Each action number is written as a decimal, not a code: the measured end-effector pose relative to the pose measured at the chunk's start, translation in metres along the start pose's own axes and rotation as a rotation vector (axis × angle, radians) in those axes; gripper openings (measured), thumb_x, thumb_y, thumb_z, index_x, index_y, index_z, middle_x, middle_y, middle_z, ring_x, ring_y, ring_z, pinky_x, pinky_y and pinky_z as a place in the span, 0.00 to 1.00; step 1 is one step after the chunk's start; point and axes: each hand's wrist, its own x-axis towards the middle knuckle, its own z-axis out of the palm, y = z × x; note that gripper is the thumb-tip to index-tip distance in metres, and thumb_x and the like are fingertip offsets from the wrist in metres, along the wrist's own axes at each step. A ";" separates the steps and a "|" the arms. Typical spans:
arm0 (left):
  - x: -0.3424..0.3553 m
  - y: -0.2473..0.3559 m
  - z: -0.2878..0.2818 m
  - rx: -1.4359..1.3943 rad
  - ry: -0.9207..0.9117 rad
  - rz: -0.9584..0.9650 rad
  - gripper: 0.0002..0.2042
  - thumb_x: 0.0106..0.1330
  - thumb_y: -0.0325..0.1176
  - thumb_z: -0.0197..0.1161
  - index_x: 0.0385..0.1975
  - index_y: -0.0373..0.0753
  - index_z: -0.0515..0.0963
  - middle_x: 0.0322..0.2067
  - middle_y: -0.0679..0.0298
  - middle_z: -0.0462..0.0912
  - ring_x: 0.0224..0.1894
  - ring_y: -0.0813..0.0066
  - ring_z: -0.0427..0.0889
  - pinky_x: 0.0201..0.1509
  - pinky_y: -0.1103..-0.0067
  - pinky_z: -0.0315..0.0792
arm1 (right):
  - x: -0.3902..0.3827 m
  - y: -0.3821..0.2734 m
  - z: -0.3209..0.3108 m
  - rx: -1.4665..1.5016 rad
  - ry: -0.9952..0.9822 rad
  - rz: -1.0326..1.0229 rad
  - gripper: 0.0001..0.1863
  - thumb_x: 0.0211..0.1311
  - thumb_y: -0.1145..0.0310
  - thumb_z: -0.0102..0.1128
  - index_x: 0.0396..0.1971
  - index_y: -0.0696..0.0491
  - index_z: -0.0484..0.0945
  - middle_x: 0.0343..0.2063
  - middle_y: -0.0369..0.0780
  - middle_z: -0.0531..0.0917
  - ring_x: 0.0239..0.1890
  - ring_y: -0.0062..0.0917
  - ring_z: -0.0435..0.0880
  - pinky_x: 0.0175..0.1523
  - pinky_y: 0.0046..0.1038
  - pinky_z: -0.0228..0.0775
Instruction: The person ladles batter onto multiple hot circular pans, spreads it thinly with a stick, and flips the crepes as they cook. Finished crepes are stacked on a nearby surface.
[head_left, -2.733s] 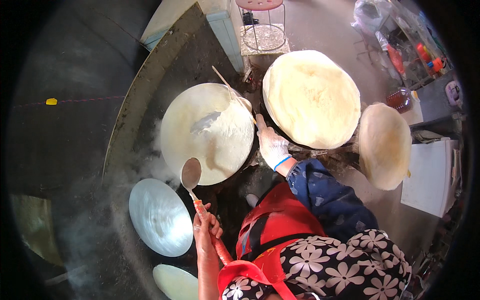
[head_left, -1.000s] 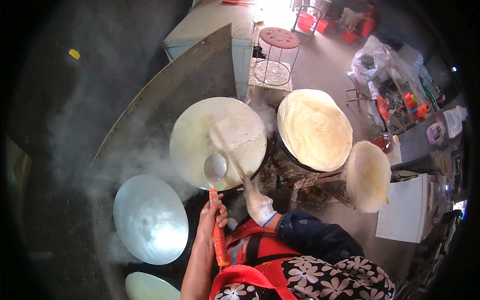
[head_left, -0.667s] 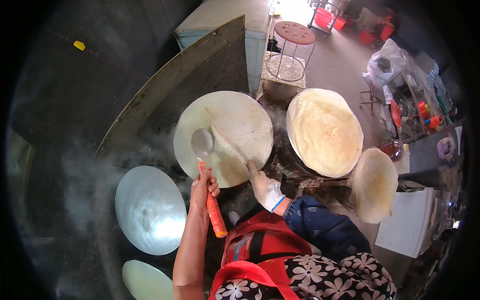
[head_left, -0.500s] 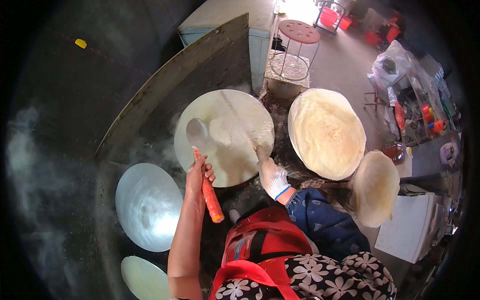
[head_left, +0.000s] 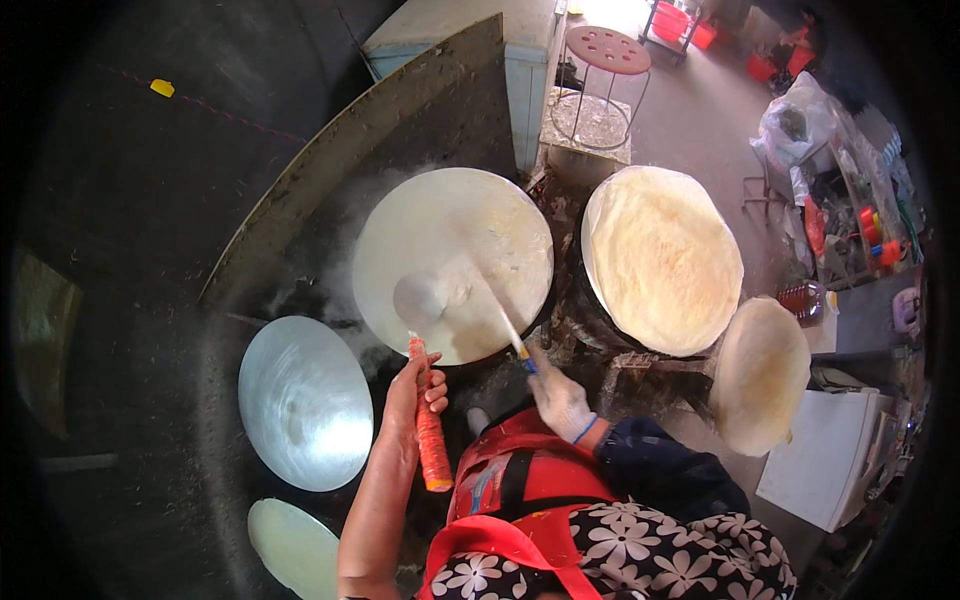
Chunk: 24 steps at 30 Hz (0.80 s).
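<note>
Steam rises off the griddle (head_left: pixel 450 230); I see my left hand (head_left: pixel 408 395) wrapped round the orange ladle (head_left: pixel 428 400), bowl on batter, and my right hand (head_left: pixel 558 400) pinching a thin stick (head_left: pixel 500 315)

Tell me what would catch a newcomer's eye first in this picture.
The steaming round griddle at centre, coated in pale batter, draws the eye: the left hand holds an orange-handled ladle over it while the gloved right hand works a thin spreader stick. To its right lies a large golden pancake; lower left sits a bare shiny griddle.
</note>
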 end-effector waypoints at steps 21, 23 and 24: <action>-0.027 0.042 0.061 -0.147 -0.287 -0.004 0.22 0.82 0.36 0.53 0.67 0.27 0.66 0.25 0.69 0.64 0.16 0.85 0.60 0.13 0.86 0.60 | 0.026 -0.039 -0.011 -0.429 -0.342 0.091 0.35 0.78 0.68 0.41 0.83 0.43 0.49 0.45 0.57 0.84 0.44 0.56 0.89 0.48 0.56 0.81; -0.013 0.034 0.077 -0.019 -0.260 0.046 0.22 0.82 0.38 0.54 0.66 0.29 0.67 0.25 0.70 0.64 0.17 0.86 0.60 0.14 0.85 0.59 | 0.014 -0.016 -0.013 -0.337 -0.170 0.125 0.34 0.79 0.67 0.40 0.82 0.44 0.50 0.45 0.57 0.84 0.45 0.56 0.88 0.49 0.53 0.81; -0.005 0.030 0.084 0.045 -0.245 0.074 0.21 0.82 0.39 0.54 0.65 0.30 0.68 0.26 0.70 0.64 0.17 0.86 0.60 0.15 0.85 0.58 | 0.006 0.000 -0.011 -0.179 0.194 -0.020 0.34 0.78 0.67 0.47 0.82 0.45 0.53 0.43 0.56 0.86 0.45 0.55 0.88 0.49 0.50 0.81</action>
